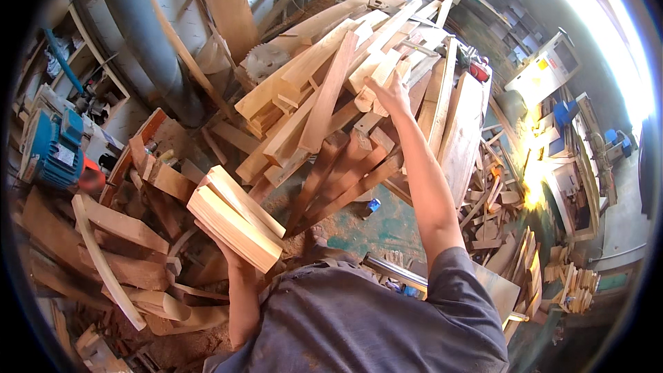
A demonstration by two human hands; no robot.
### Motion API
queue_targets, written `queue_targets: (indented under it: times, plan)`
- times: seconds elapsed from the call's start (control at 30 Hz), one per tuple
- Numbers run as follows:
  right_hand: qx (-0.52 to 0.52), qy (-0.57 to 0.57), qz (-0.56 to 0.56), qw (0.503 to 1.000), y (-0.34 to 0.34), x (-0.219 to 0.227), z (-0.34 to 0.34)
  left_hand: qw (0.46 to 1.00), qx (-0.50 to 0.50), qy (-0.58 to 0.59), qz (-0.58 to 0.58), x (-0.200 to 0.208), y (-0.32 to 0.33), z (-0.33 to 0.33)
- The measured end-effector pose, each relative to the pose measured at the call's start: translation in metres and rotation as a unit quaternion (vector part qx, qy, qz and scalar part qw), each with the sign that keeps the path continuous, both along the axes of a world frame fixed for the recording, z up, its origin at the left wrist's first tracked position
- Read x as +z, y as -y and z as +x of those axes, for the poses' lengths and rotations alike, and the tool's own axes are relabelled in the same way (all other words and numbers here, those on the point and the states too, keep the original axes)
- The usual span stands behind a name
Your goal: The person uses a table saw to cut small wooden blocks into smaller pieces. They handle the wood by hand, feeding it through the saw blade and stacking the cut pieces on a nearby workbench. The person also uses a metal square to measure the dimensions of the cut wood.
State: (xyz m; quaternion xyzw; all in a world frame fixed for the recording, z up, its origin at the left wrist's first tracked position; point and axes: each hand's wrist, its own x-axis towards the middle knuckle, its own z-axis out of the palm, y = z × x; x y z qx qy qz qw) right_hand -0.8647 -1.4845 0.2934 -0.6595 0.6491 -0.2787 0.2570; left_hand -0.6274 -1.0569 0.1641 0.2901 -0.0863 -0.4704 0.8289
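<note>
Two hands (392, 94), one saw blade (266, 62), one thick grey pipe (141, 34), uncountable wood pieces (235, 224).

Open air separates the forearms (429, 176); piled boards (330, 100) crowd ahead.

Pale wooden pieces (238, 224) in a slanted stack, short blocks (381, 68) beyond

Head-worn fisheye — faces down and forward, shirt (373, 318) near — wood pile (330, 97) farther off.
</note>
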Motion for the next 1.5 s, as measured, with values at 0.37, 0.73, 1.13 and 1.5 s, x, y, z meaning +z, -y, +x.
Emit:
queue_targets:
  times: [0.37,0.73,1.13,1.5]
  plan:
    - [-0.054,0.0,-0.01,0.998,0.038,-0.038,0.021,0.981,0.147,0.088,0.091,0.01,-0.023,-0.002]
    - [0.08,0.218,0.143,0.962,0.029,-0.037,-0.01,0.987,0.098,-0.124,0.039,0.035,-0.015,0.008]
    - [-0.206,-0.02,0.147,0.967,-0.006,0.022,0.057,0.99,0.03,-0.133,0.024,0.008,-0.032,-0.017]
    - [0.155,0.536,0.11,0.823,-0.144,0.026,-0.017,0.989,0.011,-0.149,0.008,0.025,-0.013,-0.01]
